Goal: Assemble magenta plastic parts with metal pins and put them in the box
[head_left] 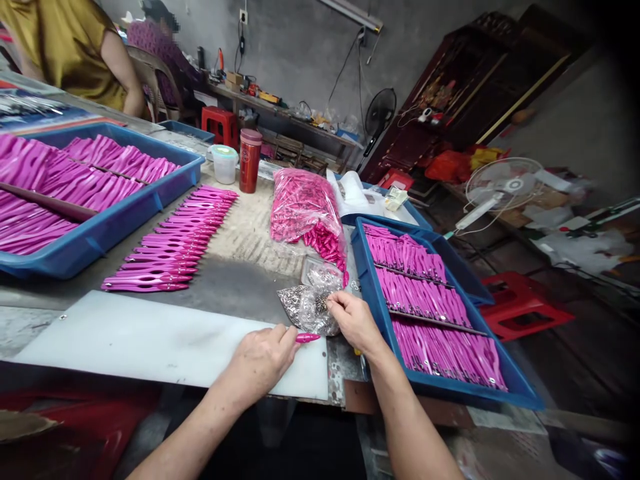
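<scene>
A big blue tray (125, 217) sits at the far left of the worktable, stacked with layers of long pink pieces. A second blue tray (373, 293) lies on the right, its pink pieces in rows running far to near. Along the near edge lies a white board (150, 340). Beyond it a line of loose pink pieces (175, 243) is laid on the table, each lying left to right. A clear sack (303, 207) of short pink parts slumps in the middle. Any print on the red flask (249, 160) behind it is too blurred to read.

The left hand (260, 363) rests on the board's right end, fingers curled and pinching one pink piece (307, 338) by its left end. Its long axis runs left to right and its tapered tip points right, just off the board, towards the small bag.

The right hand (355, 320) is just beside it, thumb and forefinger pressed together at the edge of a small crinkled bag (307, 307) of tiny metal bits. Whether they nip a bit or the plastic, I cannot tell.
</scene>
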Action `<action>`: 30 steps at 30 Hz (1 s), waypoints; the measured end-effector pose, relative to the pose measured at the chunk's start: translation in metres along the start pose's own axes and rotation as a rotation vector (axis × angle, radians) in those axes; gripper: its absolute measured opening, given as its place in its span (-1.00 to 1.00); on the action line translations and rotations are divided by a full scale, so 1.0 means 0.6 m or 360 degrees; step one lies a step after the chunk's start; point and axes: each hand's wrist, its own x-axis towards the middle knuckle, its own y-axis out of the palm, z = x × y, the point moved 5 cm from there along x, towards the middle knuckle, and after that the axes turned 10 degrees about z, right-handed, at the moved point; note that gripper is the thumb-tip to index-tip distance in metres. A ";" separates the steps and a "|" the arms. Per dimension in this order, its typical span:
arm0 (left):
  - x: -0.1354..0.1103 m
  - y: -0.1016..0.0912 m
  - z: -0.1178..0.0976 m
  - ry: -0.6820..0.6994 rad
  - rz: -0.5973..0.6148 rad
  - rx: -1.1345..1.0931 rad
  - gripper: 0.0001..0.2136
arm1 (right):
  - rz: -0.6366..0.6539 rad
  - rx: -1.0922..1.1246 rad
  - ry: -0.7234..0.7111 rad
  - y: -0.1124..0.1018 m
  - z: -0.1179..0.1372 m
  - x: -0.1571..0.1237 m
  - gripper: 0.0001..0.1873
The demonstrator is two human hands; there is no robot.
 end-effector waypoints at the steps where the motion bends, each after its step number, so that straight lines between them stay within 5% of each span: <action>1: 0.000 0.000 0.000 -0.0001 -0.0004 0.0002 -0.85 | 0.0023 0.0073 0.0023 0.001 -0.004 0.001 -0.80; 17: 0.000 0.001 -0.001 0.0007 0.0008 -0.0028 -0.85 | 0.0440 0.0988 0.0170 0.034 0.003 -0.020 -0.77; 30: 0.000 0.010 -0.005 0.0023 0.0143 0.0025 -0.85 | 0.0559 -0.0022 -0.0097 0.040 0.058 -0.051 -0.78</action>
